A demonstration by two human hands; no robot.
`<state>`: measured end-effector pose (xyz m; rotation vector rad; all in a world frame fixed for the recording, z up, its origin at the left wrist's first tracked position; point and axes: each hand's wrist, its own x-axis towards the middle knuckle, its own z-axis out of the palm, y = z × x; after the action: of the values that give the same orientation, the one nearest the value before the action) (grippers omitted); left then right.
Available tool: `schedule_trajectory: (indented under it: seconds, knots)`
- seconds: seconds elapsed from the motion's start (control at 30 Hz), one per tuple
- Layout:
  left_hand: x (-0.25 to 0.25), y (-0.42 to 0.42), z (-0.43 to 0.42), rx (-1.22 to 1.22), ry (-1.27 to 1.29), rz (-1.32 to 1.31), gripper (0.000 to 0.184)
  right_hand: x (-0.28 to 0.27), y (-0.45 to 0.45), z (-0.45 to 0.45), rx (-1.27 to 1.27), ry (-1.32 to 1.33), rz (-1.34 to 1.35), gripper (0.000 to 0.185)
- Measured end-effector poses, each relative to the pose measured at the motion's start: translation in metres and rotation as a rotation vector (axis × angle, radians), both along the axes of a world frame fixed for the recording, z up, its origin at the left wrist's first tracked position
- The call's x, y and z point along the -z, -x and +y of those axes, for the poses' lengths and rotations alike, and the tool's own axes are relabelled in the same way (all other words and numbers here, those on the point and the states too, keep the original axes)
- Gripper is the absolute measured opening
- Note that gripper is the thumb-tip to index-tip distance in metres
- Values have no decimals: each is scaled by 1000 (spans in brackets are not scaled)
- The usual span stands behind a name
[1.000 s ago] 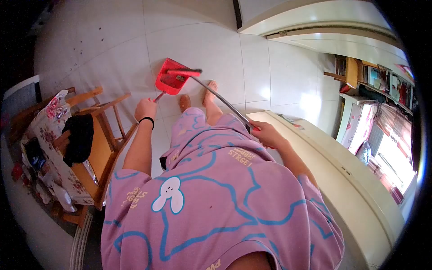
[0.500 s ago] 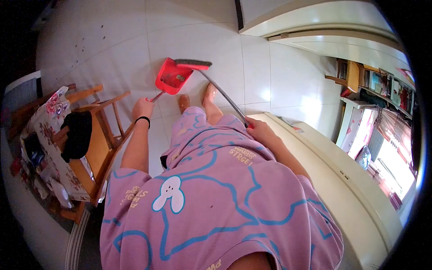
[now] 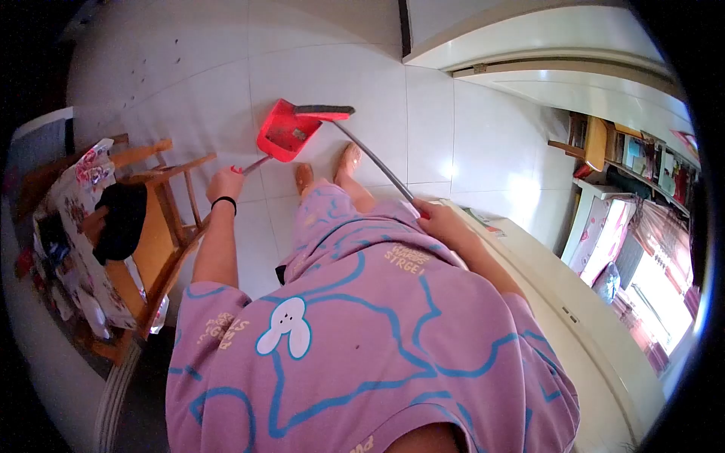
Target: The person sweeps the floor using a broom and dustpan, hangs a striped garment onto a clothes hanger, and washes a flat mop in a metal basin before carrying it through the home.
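Observation:
A red dustpan is held out over the tiled floor, its handle gripped in my left hand, which wears a black band at the wrist. Some dark debris and a small pale piece lie inside the pan. My right hand is closed round the grey handle of a broom. The broom's red head with dark bristles rests against the dustpan's right edge. Both of my feet stand just behind these two tools.
Several dark specks are scattered on the floor at the far left. A wooden chair with a black cloth stands at the left. A long cream cabinet runs along my right side, and cream doors are at the upper right.
My left hand and the dustpan have shifted slightly left and down. The broom head stays at the pan's edge, with only a slight shift. The view has moved a little.

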<state>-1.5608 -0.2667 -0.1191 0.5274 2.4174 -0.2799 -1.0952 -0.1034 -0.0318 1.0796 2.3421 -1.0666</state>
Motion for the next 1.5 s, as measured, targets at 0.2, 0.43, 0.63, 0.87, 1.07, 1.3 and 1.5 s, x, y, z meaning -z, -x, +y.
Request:
schedule_trajectory:
  seconds: [0.2, 0.43, 0.63, 0.87, 1.07, 1.3, 1.5]
  knots:
    - [-18, -7, 1, -23, -31, 11, 31, -118, 25, 47, 605, 567, -338, 45]
    - [2, -2, -28, -5, -49, -52, 27, -57, 100, 52, 203, 230, -137, 39]
    - [-36, -36, -84, -180, -127, -128, 19, 49, 186, 43, 79, 22, -80, 40]
    - [-46, -55, -157, -268, -165, -159, 12, 65, 84, 2, -12, -55, -224, 44]
    - [-39, -45, -184, -196, -109, -196, 15, 1, -28, -38, 8, -54, -429, 44]
    - [-9, -42, -205, -135, -53, -161, 20, -47, -56, -106, 650, 237, -316, 45]
    - [-4, -47, -199, -92, -103, -96, 22, -37, 9, -125, 953, 482, -122, 51]
